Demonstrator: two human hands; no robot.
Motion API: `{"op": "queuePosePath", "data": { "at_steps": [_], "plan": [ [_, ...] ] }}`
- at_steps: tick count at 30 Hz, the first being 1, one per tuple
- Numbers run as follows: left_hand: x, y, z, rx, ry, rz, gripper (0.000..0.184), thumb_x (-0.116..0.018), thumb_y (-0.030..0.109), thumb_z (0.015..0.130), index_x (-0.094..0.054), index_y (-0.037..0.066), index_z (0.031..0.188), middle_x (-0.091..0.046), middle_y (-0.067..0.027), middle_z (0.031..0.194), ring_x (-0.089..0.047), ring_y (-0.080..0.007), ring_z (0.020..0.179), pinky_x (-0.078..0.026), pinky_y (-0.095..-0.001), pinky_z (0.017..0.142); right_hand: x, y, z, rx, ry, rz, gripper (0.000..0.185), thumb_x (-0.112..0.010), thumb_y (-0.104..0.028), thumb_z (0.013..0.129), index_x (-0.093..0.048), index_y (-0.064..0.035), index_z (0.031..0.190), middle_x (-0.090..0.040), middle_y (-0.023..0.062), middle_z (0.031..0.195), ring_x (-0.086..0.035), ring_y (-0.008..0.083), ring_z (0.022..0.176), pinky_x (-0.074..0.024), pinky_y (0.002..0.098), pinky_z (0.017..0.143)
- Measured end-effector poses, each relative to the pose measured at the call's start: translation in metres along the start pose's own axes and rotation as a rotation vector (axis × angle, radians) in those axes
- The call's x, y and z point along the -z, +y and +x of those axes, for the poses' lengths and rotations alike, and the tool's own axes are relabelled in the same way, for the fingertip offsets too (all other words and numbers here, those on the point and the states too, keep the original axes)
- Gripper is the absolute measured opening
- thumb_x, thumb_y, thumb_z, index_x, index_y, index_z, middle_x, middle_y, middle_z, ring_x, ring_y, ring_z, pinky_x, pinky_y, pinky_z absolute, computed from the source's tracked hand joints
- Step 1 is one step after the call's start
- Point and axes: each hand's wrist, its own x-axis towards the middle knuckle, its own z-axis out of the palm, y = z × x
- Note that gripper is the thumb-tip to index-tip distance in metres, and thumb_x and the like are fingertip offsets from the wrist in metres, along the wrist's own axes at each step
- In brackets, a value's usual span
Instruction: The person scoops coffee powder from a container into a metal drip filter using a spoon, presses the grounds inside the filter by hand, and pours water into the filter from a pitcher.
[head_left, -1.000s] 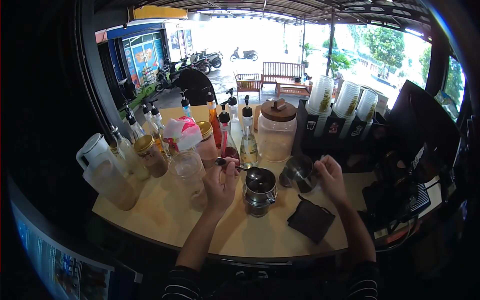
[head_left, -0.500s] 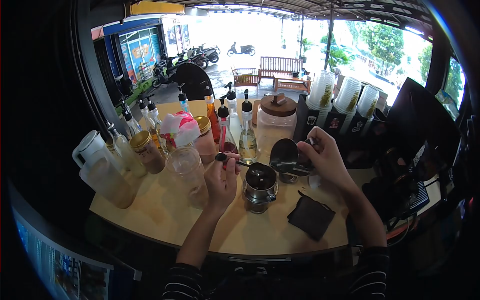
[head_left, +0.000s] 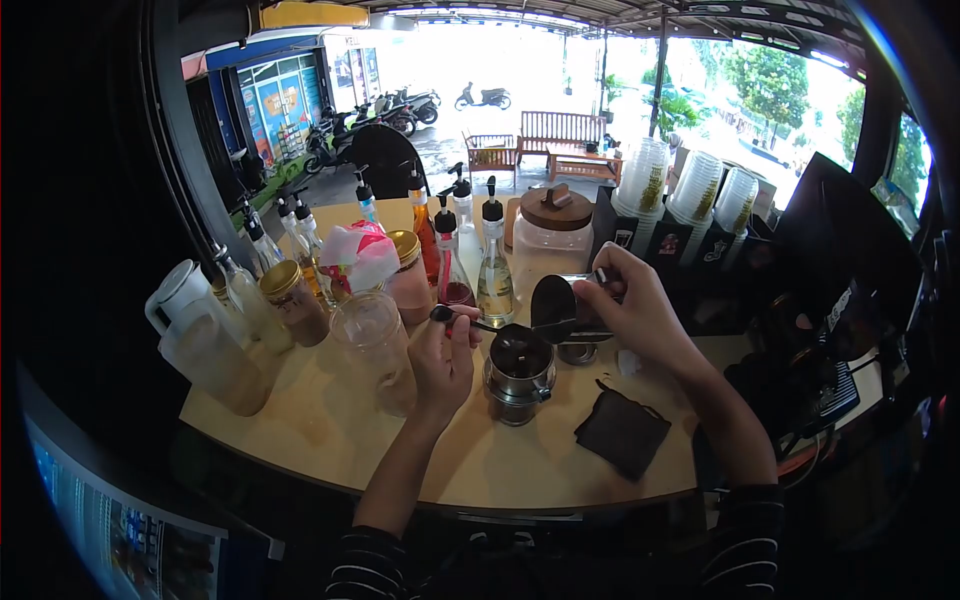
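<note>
My left hand (head_left: 443, 355) pinches a black spoon (head_left: 490, 326), whose far end reaches over the rim of a metal coffee dripper (head_left: 516, 378). Dark contents show inside the dripper, which stands upright on the table with a small handle at its right. Gripped by its handle in my right hand (head_left: 632, 305) is a dark metal pitcher (head_left: 553, 305), tipped with its mouth facing left and its lip just above the dripper. Whether liquid is running from the lip is hard to make out. A clear plastic cup (head_left: 372, 340) stands just left of my left hand.
Pump syrup bottles (head_left: 494, 270), gold-lidded jars (head_left: 296, 305) and a pitcher of water (head_left: 205, 345) line the table's left and back. A wooden-lidded jar (head_left: 552, 240) stands behind the metal pitcher. A folded dark cloth (head_left: 622, 434) lies at front right; stacked cups (head_left: 692, 195) stand behind.
My right hand has raised and tilted the metal pitcher further, its mouth now turned more to the left and downward. My left hand and the spoon have hardly moved.
</note>
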Motion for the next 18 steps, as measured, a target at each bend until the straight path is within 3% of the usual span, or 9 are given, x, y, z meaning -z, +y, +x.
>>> {"op": "queuePosePath", "data": {
  "at_steps": [10, 13, 15, 16, 18],
  "plan": [
    [0.0, 0.0, -0.001, 0.004, 0.002, -0.019, 0.02, -0.049, 0.015, 0.098, -0.06, -0.001, 0.097, -0.058, -0.0044, 0.069, -0.058, -0.0089, 0.061, -0.046, -0.0223, 0.057, -0.005, 0.01, -0.001, -0.035, -0.015, 0.079, 0.026, -0.066, -0.008, 0.085, -0.043, 0.0013, 0.078, -0.041, 0.0015, 0.057, -0.037, 0.0042, 0.054, -0.0327, 0.0275, 0.047],
    [0.001, 0.001, -0.001, -0.006, -0.004, -0.002, 0.02, -0.049, 0.015, 0.098, -0.06, -0.001, 0.097, -0.058, -0.0042, 0.068, -0.058, -0.0087, 0.061, -0.046, -0.0223, 0.057, -0.006, 0.009, -0.001, -0.003, -0.027, 0.048, 0.024, -0.065, -0.007, 0.086, -0.043, 0.0015, 0.079, -0.045, 0.0021, 0.057, -0.047, 0.0033, 0.055, -0.0362, 0.0264, 0.047],
    [0.001, 0.0, -0.001, -0.013, -0.009, 0.008, 0.02, -0.049, 0.015, 0.098, -0.06, -0.001, 0.097, -0.058, -0.004, 0.068, -0.057, -0.0086, 0.061, -0.046, -0.0224, 0.057, -0.004, 0.001, -0.002, -0.012, -0.055, 0.122, 0.022, -0.063, -0.006, 0.088, -0.044, 0.0017, 0.082, -0.052, 0.0048, 0.059, -0.061, 0.0064, 0.062, -0.0411, 0.025, 0.048],
    [0.001, -0.001, -0.001, -0.009, -0.01, 0.012, 0.02, -0.049, 0.015, 0.098, -0.06, -0.001, 0.097, -0.059, -0.0039, 0.068, -0.057, -0.0087, 0.061, -0.046, -0.0224, 0.057, -0.003, -0.001, -0.002, -0.012, -0.054, 0.122, 0.022, -0.063, -0.006, 0.088, -0.044, 0.0017, 0.082, -0.052, 0.0048, 0.059, -0.061, 0.0064, 0.062, -0.0411, 0.025, 0.048],
    [0.001, -0.001, -0.001, -0.005, -0.012, 0.016, 0.019, -0.049, 0.016, 0.098, -0.06, -0.001, 0.097, -0.059, -0.0038, 0.068, -0.058, -0.0088, 0.061, -0.046, -0.0224, 0.057, -0.001, -0.003, -0.002, 0.001, -0.09, 0.051, 0.02, -0.062, -0.005, 0.089, -0.044, 0.0025, 0.085, -0.059, 0.0089, 0.065, -0.068, 0.0125, 0.07, -0.0462, 0.0247, 0.05]
  ]
}}
